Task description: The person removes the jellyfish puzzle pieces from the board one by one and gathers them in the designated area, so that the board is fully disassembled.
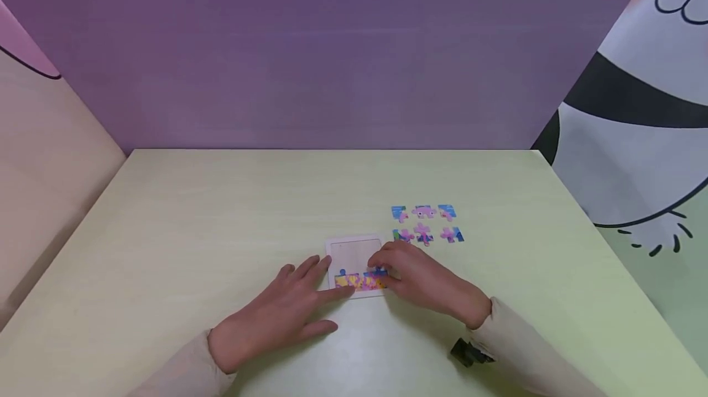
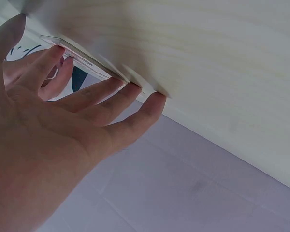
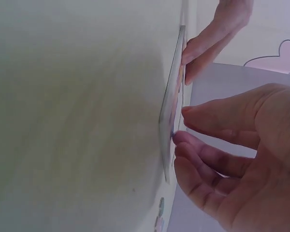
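Left sleeve (image 1: 185,366) and right sleeve (image 1: 536,351) are plain beige, wrist-length. A small black device (image 1: 468,353) shows beside the latter.

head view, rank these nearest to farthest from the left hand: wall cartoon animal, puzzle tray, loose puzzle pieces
1. Puzzle tray: touched by the left hand.
2. Loose puzzle pieces: on the table, beyond the tray to the right.
3. Cartoon animal: far right, on the wall.

No text, label, brand, number or sign can be read in any of the views.
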`<state>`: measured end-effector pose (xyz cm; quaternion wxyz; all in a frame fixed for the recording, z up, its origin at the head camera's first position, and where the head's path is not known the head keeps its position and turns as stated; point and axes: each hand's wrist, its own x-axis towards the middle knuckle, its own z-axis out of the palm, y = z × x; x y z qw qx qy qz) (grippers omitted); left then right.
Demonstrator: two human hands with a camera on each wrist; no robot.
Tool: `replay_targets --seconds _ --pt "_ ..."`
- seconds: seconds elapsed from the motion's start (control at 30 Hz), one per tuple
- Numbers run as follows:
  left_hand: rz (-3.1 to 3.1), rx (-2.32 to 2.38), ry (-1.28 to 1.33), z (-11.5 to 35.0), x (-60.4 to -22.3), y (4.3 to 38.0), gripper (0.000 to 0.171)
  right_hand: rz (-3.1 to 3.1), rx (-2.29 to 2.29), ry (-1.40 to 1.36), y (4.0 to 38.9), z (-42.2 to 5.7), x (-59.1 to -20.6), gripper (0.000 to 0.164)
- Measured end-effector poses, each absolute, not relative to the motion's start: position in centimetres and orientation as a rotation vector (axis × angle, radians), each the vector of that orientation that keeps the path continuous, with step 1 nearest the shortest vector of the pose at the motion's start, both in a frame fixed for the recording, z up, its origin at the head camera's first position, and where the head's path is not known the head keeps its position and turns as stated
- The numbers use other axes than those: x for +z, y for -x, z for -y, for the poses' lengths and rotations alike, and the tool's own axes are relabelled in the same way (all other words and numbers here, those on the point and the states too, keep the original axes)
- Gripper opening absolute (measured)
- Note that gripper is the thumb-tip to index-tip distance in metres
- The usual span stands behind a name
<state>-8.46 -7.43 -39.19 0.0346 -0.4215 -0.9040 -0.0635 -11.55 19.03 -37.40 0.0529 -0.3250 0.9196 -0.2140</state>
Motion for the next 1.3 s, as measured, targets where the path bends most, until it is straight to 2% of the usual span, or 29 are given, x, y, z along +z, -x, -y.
replay_targets --seconds 1.3 --pt "2.787 -0.177 1.297 7.31 -38.82 8.31 0.051 -2.785 -0.701 0.825 11.20 -19.15 -37.49 0.019"
